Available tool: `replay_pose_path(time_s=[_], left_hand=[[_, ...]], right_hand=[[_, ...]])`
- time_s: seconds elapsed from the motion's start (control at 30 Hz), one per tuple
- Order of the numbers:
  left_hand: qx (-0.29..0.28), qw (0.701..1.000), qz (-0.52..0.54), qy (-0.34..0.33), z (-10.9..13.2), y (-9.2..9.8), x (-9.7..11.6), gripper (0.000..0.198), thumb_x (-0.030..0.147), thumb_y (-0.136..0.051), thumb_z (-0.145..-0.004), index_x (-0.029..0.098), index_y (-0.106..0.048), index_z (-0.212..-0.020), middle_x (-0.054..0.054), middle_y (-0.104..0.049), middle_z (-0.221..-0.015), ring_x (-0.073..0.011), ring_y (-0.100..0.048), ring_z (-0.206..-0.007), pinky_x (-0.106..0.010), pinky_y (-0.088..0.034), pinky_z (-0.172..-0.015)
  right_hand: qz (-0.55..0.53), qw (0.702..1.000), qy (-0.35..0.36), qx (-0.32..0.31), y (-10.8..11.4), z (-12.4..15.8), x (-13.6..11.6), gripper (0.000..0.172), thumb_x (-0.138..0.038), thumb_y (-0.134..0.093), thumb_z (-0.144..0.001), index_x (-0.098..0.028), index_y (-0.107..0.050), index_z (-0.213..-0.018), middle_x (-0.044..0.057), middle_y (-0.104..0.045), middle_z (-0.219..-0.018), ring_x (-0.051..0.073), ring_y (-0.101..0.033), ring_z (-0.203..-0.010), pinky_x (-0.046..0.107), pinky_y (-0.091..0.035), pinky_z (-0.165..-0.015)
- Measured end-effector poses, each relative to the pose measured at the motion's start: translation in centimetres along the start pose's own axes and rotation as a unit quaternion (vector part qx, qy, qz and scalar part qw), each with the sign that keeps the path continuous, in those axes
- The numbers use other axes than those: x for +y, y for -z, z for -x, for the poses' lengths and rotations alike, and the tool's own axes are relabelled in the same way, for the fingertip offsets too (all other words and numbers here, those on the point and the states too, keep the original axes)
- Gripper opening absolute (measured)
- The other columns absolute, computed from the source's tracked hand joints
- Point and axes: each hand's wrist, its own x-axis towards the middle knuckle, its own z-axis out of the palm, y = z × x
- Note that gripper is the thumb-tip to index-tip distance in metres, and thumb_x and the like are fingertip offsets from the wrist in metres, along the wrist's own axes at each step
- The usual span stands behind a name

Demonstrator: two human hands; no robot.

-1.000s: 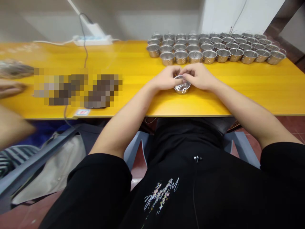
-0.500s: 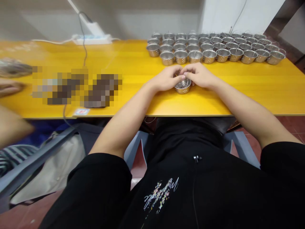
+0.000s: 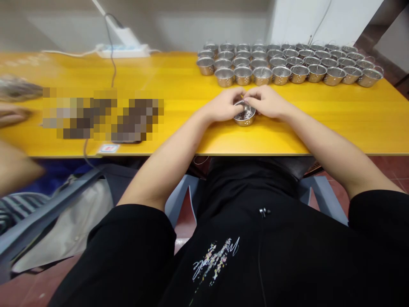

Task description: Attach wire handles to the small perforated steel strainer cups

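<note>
both forearms reach forward from the seated person and angle inward across the front edge of the yellow bench point(image 3: 351, 128), meeting near its middle. the left hand point(image 3: 222, 106) and right hand point(image 3: 266, 101) are held palm-down, knuckles raised, nearly touching above a small perforated steel basket point(image 3: 245, 116). both grips are closed on the basket's upper rim, with fingers point(image 3: 243, 94) curled inward and down over it. the exact contact points are hidden by the fingers. the basket stands on the bench between the two hands, set back from the front edge and tilted toward the person, its holed interior partly showing. just beyond the hands, toward the far edge, stand rows of similar steel baskets point(image 3: 262, 76). a power strip point(image 3: 123, 51) lies at the far edge. left of the person, a pixelated patch point(image 3: 102, 114) hides items on the bench. a co-worker's hand point(image 3: 12, 113) lies at the bench's left end, well apart from the person's hands.
</note>
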Motion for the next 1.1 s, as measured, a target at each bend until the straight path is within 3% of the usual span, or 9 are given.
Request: replay_pose_path(time_s=[0.13,0.43,0.93,1.1], left_hand=[[0.004,1.000,-0.031,0.000,-0.2,-0.2,-0.2,0.031,0.025,-0.083,-0.077,0.024,-0.076,-0.108,-0.010,-0.082,-0.110,-0.0338,-0.079,-0.108,-0.052,-0.065,-0.105],[0.025,0.999,-0.033,0.007,-0.2,-0.5,0.0,0.027,0.023,-0.082,-0.080,0.024,-0.077,-0.106,-0.009,-0.086,-0.113,-0.0367,-0.081,-0.119,-0.052,-0.067,-0.110],[0.004,1.000,-0.013,0.004,-0.2,-0.1,0.5,0.025,0.038,-0.088,-0.088,0.023,-0.072,-0.101,-0.008,-0.078,-0.100,-0.0326,-0.075,-0.108,-0.049,-0.062,-0.106],[0.025,1.000,-0.009,0.010,0.0,0.0,0.9,0.039,0.042,-0.096,-0.089,0.022,-0.075,-0.116,-0.011,-0.083,-0.120,-0.0344,-0.078,-0.119,-0.050,-0.063,-0.111]], right_hand=[[0.026,1.000,0.005,0.006,-0.1,-0.1,0.0,0.033,-0.044,-0.071,-0.115,-0.025,-0.071,-0.088,0.005,-0.069,-0.084,0.027,-0.064,-0.091,0.046,-0.062,-0.092],[0.065,0.998,0.008,0.016,-0.6,-0.1,-0.3,0.020,-0.040,-0.076,-0.112,-0.022,-0.082,-0.105,0.007,-0.080,-0.095,0.030,-0.068,-0.096,0.047,-0.060,-0.098],[0.013,1.000,0.016,0.003,-0.4,-0.3,1.0,0.013,-0.038,-0.081,-0.103,-0.025,-0.083,-0.105,0.006,-0.080,-0.094,0.030,-0.071,-0.093,0.047,-0.063,-0.090],[0.027,1.000,0.008,0.012,-0.2,-0.3,1.0,0.012,-0.035,-0.082,-0.104,-0.024,-0.085,-0.108,0.005,-0.076,-0.090,0.028,-0.068,-0.089,0.046,-0.062,-0.091]])
